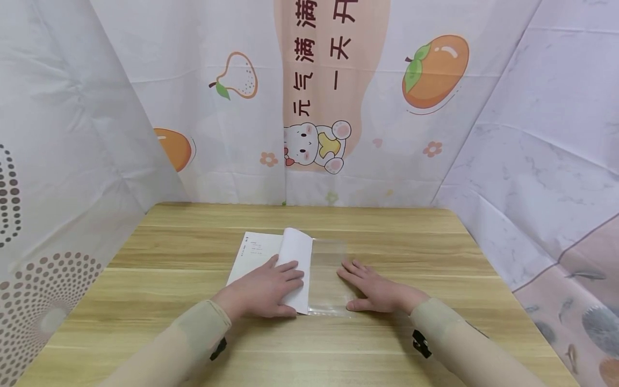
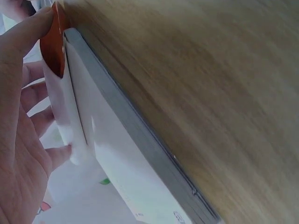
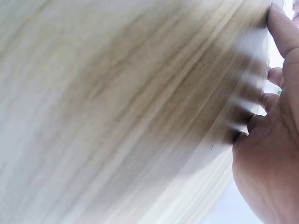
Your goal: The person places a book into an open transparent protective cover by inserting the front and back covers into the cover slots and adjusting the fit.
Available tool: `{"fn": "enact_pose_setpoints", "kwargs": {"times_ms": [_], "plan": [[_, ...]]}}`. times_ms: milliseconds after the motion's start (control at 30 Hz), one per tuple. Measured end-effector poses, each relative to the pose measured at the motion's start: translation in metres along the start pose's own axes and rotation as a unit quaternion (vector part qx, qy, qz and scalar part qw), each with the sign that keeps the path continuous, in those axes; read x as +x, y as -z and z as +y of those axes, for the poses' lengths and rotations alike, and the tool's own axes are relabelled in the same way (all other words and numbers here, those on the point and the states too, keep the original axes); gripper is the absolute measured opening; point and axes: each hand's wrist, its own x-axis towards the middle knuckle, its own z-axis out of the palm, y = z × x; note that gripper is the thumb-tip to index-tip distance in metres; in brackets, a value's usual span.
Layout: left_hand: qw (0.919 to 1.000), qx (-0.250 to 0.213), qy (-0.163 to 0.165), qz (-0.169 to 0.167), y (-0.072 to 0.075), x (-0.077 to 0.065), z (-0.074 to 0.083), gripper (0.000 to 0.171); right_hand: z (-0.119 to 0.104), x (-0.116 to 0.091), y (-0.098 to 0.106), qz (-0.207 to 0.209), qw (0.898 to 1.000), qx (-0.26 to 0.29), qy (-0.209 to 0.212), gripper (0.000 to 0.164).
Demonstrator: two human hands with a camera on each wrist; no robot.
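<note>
A book (image 1: 256,248) lies on the wooden table, its white cover leaf (image 1: 297,245) raised and bent over to the right. My left hand (image 1: 265,287) rests across that leaf with its fingers spread. The left wrist view shows the leaf's orange underside (image 2: 53,51) curving near the thumb, and the book's thick page edge (image 2: 128,112) beside it. A clear plastic sheet (image 1: 329,271) extends right from under the leaf's edge. At the sheet's right edge, my right hand (image 1: 377,289) lies with fingers extended, fingertips on the plastic; no object is in its palm.
The wood-grain tabletop (image 1: 411,236) surrounds the book. A printed curtain (image 1: 232,177) hangs behind the table's far edge, and more cloth hangs on the left and right. Dark wrist-camera mounts (image 1: 421,344) sit under the wrists, close over the tabletop.
</note>
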Motion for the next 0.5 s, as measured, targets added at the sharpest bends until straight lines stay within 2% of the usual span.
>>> {"fn": "enact_pose_setpoints", "kwargs": {"times_ms": [233,500], "plan": [[0.9995,-0.018,-0.026,-0.001,0.006,-0.006,-0.007,0.066,0.000,0.000,-0.001,-0.001,1.000,-0.003,0.006,0.082],[0.9986,-0.041,-0.032,-0.002,0.009,-0.012,-0.012,0.064,0.001,0.000,-0.001,-0.004,1.000,0.007,0.002,0.082]]}}
